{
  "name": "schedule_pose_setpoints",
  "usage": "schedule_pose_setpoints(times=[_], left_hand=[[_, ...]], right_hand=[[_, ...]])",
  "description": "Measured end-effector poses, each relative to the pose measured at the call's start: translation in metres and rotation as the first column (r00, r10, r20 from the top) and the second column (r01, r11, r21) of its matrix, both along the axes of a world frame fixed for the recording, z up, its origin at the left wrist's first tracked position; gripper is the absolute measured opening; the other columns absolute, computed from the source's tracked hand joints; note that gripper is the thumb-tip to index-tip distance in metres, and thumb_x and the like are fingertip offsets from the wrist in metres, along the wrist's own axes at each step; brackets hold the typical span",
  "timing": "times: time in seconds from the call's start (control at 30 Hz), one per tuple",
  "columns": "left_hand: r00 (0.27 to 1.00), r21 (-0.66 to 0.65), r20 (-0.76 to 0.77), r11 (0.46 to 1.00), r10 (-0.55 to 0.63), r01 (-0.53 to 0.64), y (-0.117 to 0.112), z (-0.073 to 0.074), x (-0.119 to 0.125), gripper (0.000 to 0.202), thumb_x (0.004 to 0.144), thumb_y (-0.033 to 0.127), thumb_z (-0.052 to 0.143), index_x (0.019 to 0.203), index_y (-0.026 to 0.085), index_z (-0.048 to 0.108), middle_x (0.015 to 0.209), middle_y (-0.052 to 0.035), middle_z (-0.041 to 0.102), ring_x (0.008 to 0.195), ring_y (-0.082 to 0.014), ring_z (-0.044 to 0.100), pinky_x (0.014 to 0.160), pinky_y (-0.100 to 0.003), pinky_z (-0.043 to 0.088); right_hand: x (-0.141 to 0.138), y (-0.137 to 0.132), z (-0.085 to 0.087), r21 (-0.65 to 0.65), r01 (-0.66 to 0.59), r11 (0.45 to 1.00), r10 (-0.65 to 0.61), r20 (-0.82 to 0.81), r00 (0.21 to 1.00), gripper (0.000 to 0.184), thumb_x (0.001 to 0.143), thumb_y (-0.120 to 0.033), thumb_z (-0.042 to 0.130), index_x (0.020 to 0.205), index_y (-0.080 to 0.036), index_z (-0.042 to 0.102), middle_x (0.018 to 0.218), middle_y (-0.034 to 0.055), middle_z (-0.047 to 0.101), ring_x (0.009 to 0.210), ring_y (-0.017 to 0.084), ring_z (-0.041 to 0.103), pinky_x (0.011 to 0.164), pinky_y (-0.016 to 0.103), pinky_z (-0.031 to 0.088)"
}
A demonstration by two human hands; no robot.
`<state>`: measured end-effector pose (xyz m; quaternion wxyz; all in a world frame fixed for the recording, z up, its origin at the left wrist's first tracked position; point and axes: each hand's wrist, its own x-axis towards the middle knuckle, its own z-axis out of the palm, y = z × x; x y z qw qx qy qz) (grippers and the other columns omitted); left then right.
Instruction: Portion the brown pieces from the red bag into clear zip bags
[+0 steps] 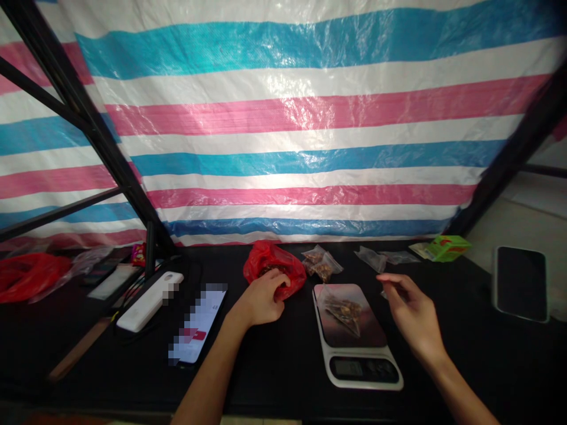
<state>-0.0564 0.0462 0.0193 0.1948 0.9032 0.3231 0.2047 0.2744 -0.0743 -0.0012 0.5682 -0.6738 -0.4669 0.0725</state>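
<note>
Hands apart: my left hand (pixel 261 300) is clamping the red plastic bag (pixel 277 265); my right hand (pixel 414 310) is pinching above the digital scale (pixel 354 352), clear sachet (pixel 344 313) lying on its platform. Can't tell if the pinch holds anything.

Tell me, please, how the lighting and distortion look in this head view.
In the head view, glare whitens the middle of the striped tarp, the wide lens bends the stripes, a pixelated patch covers the phone, and the table stays dim.
</note>
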Motion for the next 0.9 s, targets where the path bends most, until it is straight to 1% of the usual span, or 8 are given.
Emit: schedule_pose_setpoints(times=[0.2,0.33,0.47,0.53,0.63,0.73,0.83,0.9], left_hand=[[0.999,0.011,0.028,0.999,-0.033,0.033,0.0,-0.008,0.008,0.04,0.072,-0.004,0.049,0.097,0.024,0.062,0.097,-0.0031,0.063,0.088,-0.0194,0.064,0.077,-0.029,0.047],[0.964,-0.037,0.264,0.998,-0.034,0.045,0.0,-0.008,0.016,0.045,0.075,-0.007,0.044,0.1,0.023,0.066,0.095,-0.0018,0.062,0.082,-0.0152,0.06,0.071,-0.025,0.044],[0.863,-0.06,0.5,0.997,0.07,-0.046,-0.001,-0.004,0.017,0.04,0.078,-0.005,0.044,0.099,0.022,0.065,0.087,-0.0003,0.056,0.074,-0.0136,0.054,0.065,-0.025,0.041],[0.89,-0.056,0.454,0.998,0.047,-0.024,-0.002,-0.001,0.014,0.041,0.073,-0.005,0.045,0.098,0.022,0.063,0.087,0.0,0.055,0.075,-0.0141,0.053,0.065,-0.025,0.041],[0.978,-0.028,0.196,0.997,-0.071,0.078,-0.006,0.001,0.01,0.046,0.064,-0.003,0.053,0.101,0.023,0.062,0.093,-0.0013,0.058,0.085,-0.018,0.057,0.075,-0.029,0.047],[0.994,0.004,-0.01,0.994,-0.108,0.108,-0.007,-0.003,0.008,0.05,0.062,0.0,0.058,0.106,0.024,0.062,0.104,-0.0047,0.061,0.098,-0.0238,0.06,0.087,-0.035,0.051],[0.996,0.037,-0.053,0.997,-0.071,0.073,-0.003,-0.009,0.009,0.051,0.07,-0.003,0.054,0.112,0.024,0.063,0.108,-0.0066,0.062,0.103,-0.0248,0.061,0.092,-0.038,0.053],[0.999,0.059,0.016,0.997,-0.047,0.046,0.0,-0.011,0.01,0.05,0.077,-0.005,0.049,0.115,0.025,0.064,0.111,-0.0067,0.061,0.103,-0.0228,0.062,0.093,-0.037,0.053]], right_hand=[[-0.002,0.0,0.003,0.006,-0.02,1.0,0.02,0.018,1.0,0.026,0.089,-0.044,0.061,0.096,-0.023,0.075,0.097,0.0056,0.072,0.08,0.022,0.067,0.076,0.034,0.051],[-0.004,0.001,0.005,0.016,-0.025,1.0,0.024,0.03,0.999,0.023,0.089,-0.041,0.061,0.095,-0.024,0.075,0.097,0.0053,0.073,0.083,0.023,0.068,0.077,0.033,0.051],[-0.005,0.001,0.006,0.012,-0.029,1.0,0.028,0.021,0.999,0.023,0.088,-0.041,0.061,0.095,-0.023,0.075,0.095,0.0053,0.073,0.082,0.023,0.068,0.075,0.033,0.051],[-0.005,0.001,0.005,0.004,-0.031,1.0,0.031,0.022,0.999,0.023,0.088,-0.041,0.061,0.095,-0.024,0.075,0.095,0.0053,0.072,0.081,0.022,0.068,0.074,0.033,0.051],[-0.003,0.001,0.002,0.006,-0.041,0.999,0.041,0.029,0.999,0.023,0.089,-0.041,0.061,0.095,-0.024,0.075,0.096,0.0052,0.073,0.083,0.022,0.068,0.075,0.033,0.051],[-0.001,0.001,-0.001,0.014,-0.04,0.999,0.04,0.041,0.998,0.023,0.09,-0.041,0.061,0.096,-0.024,0.075,0.098,0.0054,0.073,0.086,0.023,0.069,0.076,0.033,0.051],[-0.001,0.002,-0.002,0.023,-0.042,0.999,0.04,0.059,0.997,0.022,0.09,-0.04,0.061,0.095,-0.024,0.075,0.098,0.0053,0.073,0.087,0.023,0.069,0.076,0.033,0.051],[-0.002,0.001,-0.001,0.031,-0.054,0.998,0.052,0.073,0.996,0.021,0.091,-0.039,0.06,0.095,-0.024,0.074,0.098,0.0052,0.073,0.087,0.023,0.069,0.075,0.032,0.051]])
